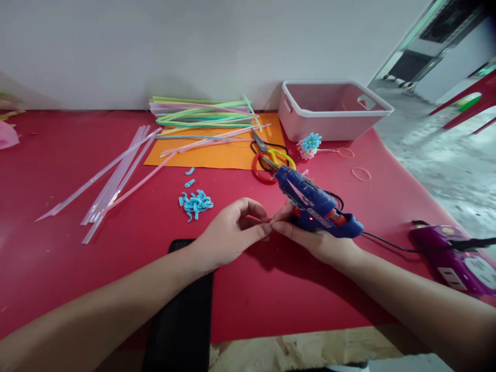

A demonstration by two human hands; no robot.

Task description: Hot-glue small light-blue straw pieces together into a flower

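Close to the table's middle, the thumb and fingers of my left hand (234,232) are pinched together, and what lies between them is too small to make out. The fingertips of my right hand (310,240) meet the left ones. A blue hot glue gun (310,199) rests in my right hand, above the thumb, its nozzle pointing up and left and a small red light glowing on its side. It covers part of that hand. To the left lies a small heap of cut light-blue fuzzy pieces (197,202). Scissors (263,147) with red and yellow handles lie beyond the nozzle.
A bundle of coloured pipe cleaners (205,113) lies on orange paper (217,159). Pale clear strips (116,181) are at left. A pink bin (329,124) stands behind a blue fuzzy flower (311,141). The gun's cord runs toward a purple power strip (453,258). A black phone-like slab (182,315) is near me.
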